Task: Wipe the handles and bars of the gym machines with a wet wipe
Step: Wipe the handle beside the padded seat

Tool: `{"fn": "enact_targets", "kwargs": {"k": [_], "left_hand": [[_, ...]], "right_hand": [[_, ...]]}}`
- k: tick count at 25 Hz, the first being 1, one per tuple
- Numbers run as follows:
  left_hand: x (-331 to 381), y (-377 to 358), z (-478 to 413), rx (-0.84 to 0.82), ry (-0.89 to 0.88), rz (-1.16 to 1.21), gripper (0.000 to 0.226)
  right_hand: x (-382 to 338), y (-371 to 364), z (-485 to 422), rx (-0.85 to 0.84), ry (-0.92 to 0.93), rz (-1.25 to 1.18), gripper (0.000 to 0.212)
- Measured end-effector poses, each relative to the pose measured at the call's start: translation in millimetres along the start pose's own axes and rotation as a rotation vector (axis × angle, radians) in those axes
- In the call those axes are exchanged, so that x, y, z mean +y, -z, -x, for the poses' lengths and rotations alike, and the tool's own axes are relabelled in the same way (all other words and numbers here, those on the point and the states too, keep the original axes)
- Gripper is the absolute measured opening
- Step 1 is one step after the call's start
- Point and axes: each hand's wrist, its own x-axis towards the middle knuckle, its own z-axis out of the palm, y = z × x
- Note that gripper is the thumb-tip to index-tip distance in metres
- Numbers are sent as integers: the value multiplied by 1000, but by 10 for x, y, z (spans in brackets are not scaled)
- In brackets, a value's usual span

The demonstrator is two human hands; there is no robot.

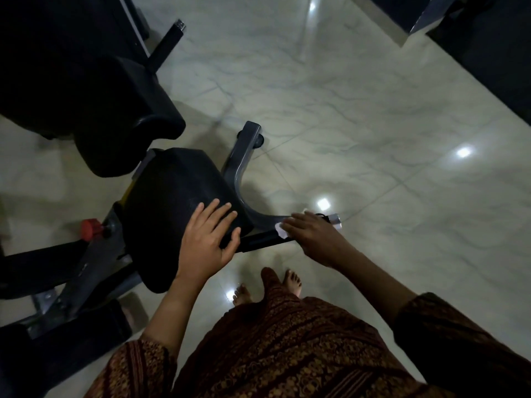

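A black gym machine with a padded seat stands at the left. A black handle bar with a silver end cap sticks out from under the seat toward the right. My right hand lies over this bar and presses a white wet wipe against it; the wipe shows at my fingertips. My left hand rests flat on the seat's near edge, fingers spread, thumb by the bar. A grey curved frame bar rises behind the handle.
A larger black pad sits behind the seat. A red knob is on the frame at the left. Pale marble floor tiles spread to the right. Dark equipment stands at the top right. My bare feet are below the bar.
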Motion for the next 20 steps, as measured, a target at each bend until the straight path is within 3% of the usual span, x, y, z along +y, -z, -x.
{"fn": "enact_targets", "kwargs": {"k": [3,7,9,11,13,16,20], "left_hand": [[7,8,8,6,1,-9,32],[5,-8,-1,13,-2,-2,32],[9,-14,-8,15,-8,2,32],[5,-14,4,20,-12,4,32],[-6,-9,7,14,-11,7,32],[-14,-12,3,1,-11,17,32],[36,34,-21,-24,27,51,33]], "right_hand": [[212,165,286,34,-26,-3,35],[314,445,379,210,-391,33,32],[144,356,60,223,-382,-4,33],[-118,180,-240,44,-194,-125,33],[-292,79,-335,-229,-128,-249,39],[-133,121,-234,-336,-239,-262,51],[143,427,-156,-402,-325,-98,30]]}}
